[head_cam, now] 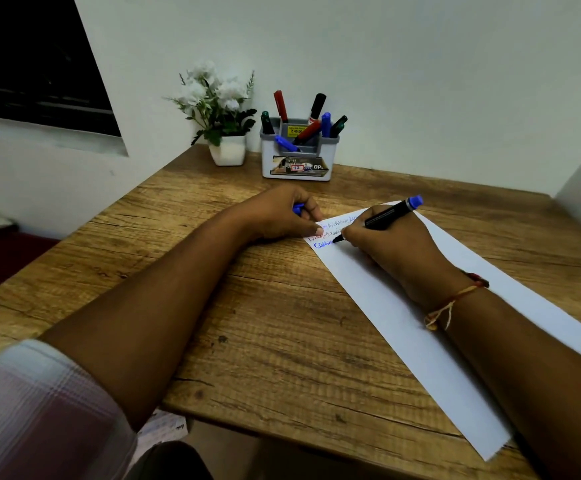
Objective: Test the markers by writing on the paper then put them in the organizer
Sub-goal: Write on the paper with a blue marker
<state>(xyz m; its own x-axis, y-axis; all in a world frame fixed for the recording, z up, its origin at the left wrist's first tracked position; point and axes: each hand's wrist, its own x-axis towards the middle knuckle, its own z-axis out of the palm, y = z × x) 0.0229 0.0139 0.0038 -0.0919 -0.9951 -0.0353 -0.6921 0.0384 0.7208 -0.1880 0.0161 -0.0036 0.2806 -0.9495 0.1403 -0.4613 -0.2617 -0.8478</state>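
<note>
Wooden table (pixel 282 323) carries a long white sheet of paper (pixel 386 306) lying aslant, with a few lines of blue and red writing at its far corner. On it the right hand (pixel 386 251) pinches a black-barrelled blue marker (pixel 386 214) between thumb and curled fingers, tip touching the paper at the lowest blue line, while the left hand (pixel 282 213) rests at that corner, fingers curled around a blue cap (pixel 297 208). At the back by the wall a grey-and-white organizer (pixel 268 161) holds red, black, blue and green markers (pixel 316 105), just beside a white pot of white flowers (pixel 228 150).
</note>
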